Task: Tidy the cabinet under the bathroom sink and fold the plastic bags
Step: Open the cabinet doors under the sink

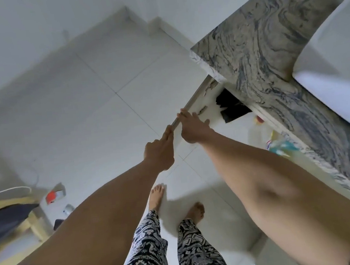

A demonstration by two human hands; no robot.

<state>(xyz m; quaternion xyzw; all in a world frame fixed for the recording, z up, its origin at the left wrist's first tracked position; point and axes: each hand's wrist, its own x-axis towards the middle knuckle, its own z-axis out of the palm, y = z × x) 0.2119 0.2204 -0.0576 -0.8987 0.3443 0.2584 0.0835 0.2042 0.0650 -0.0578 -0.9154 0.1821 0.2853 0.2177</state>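
Observation:
The white cabinet door (196,99) under the sink stands open, and I look down on its top edge. My left hand (158,152) pinches that edge with thumb and forefingers. Just beyond it, my right hand (192,128) grips the same edge, fingers draped over onto the inner face. Inside the cabinet lies a black plastic bag (230,107). Further right sit a pale bottle with a red cap (259,120) and blurred colourful packages (280,145), partly hidden under the counter.
A grey-veined marble countertop (253,42) with a white basin (335,53) overhangs the cabinet at right. At left stand a wooden frame (32,222) with dark cloth and a red-and-white item (53,195) on the white tile floor (75,104). My bare feet (157,196) are below.

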